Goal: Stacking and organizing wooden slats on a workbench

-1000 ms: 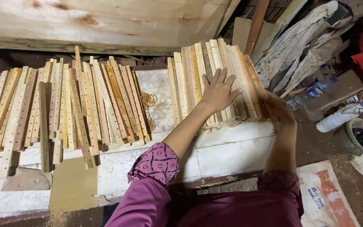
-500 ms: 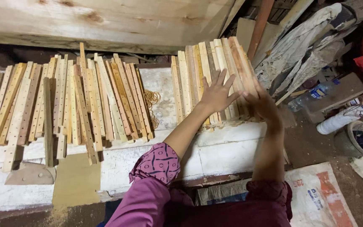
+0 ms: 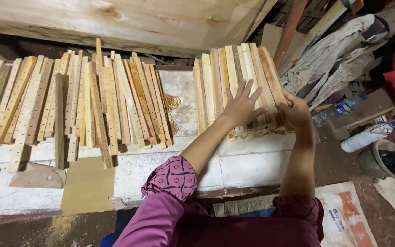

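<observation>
A neat stack of pale wooden slats [image 3: 216, 82] lies on a worn white bench [image 3: 252, 160]. My left hand [image 3: 242, 106] rests flat on top of the stack with fingers spread. My right hand [image 3: 293, 112] presses against the stack's right side, fingers bent over its edge. A wider, looser spread of drilled wooden slats [image 3: 83, 100] covers the bench to the left, apart from both hands. A small bunch of rubber bands [image 3: 172, 101] lies on the bench between the two groups.
A large wooden plank [image 3: 129, 20] runs along the back. Rolled cloth and boards [image 3: 330, 59] lean at the right. A plastic bottle [image 3: 339, 110], a white tube [image 3: 366, 136] and a round container [image 3: 392, 161] sit on the dirt floor. A printed sack [image 3: 348, 215] lies beside my legs.
My right hand has come up from the stack's lower right corner and now presses on its right side. My left hand stays flat on top.
</observation>
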